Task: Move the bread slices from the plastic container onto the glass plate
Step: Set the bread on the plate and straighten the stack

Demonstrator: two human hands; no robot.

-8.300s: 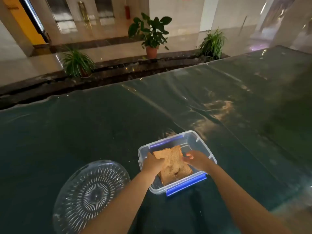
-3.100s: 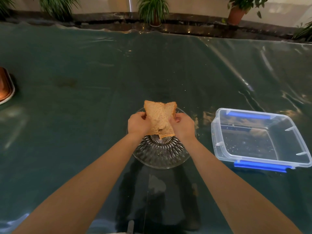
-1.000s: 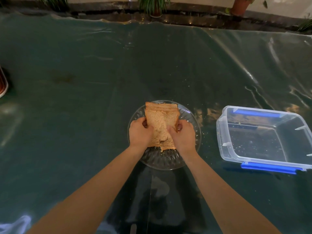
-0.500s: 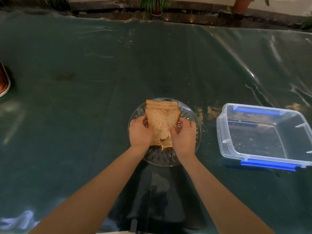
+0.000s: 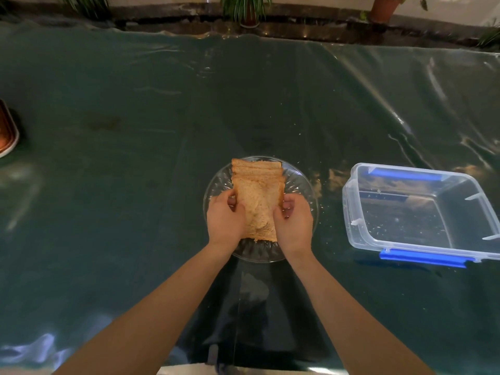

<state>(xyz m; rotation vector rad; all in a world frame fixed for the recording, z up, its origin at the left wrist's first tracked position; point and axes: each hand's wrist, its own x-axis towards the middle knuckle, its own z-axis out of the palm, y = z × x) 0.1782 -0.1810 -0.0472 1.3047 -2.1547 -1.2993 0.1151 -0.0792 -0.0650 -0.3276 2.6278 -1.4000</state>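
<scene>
Bread slices (image 5: 258, 204) found stacked on glass plate (image 5: 303, 185), gripped at left edge by left hand (image 5: 226, 220) and at right edge by right hand (image 5: 293, 223). Plastic container (image 5: 422, 212) noted right of plate, apart, holding crumbs only.

The bread slices (image 5: 257, 201) are tan-brown with darker crust edges. The glass plate (image 5: 303, 185) is clear, cut with radiating ribs. The plastic container (image 5: 349, 212) is transparent with blue latches (image 5: 422, 259). The table cover (image 5: 135, 163) is dark green under glossy film. At the left edge sits a reddish-brown, white-rimmed object (image 5: 6, 131), possibly a dish.
</scene>
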